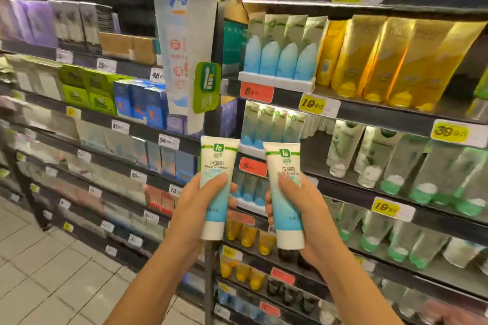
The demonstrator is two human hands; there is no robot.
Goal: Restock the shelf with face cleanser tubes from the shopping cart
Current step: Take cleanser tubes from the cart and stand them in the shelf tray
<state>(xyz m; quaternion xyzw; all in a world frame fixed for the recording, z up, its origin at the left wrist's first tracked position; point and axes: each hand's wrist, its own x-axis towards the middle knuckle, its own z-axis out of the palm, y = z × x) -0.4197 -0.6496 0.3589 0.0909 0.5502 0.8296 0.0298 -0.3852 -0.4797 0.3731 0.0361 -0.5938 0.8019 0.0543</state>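
Head view: you are holding two tubes upright, caps down, in front of the shelf (369, 115), your left hand (194, 208) curling round the left tube (216, 179) and your right hand (306, 211) round the right tube (285, 208). Neither is going in yet; matching tubes (274, 121) are standing just behind. The cart is not showing. A banner (179, 47) is hanging to the left.

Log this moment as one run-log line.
left hand: grips left tube, cap down | right hand: grips right tube, cap down | shelf tubes: standing ahead | stocking: neither placed yet
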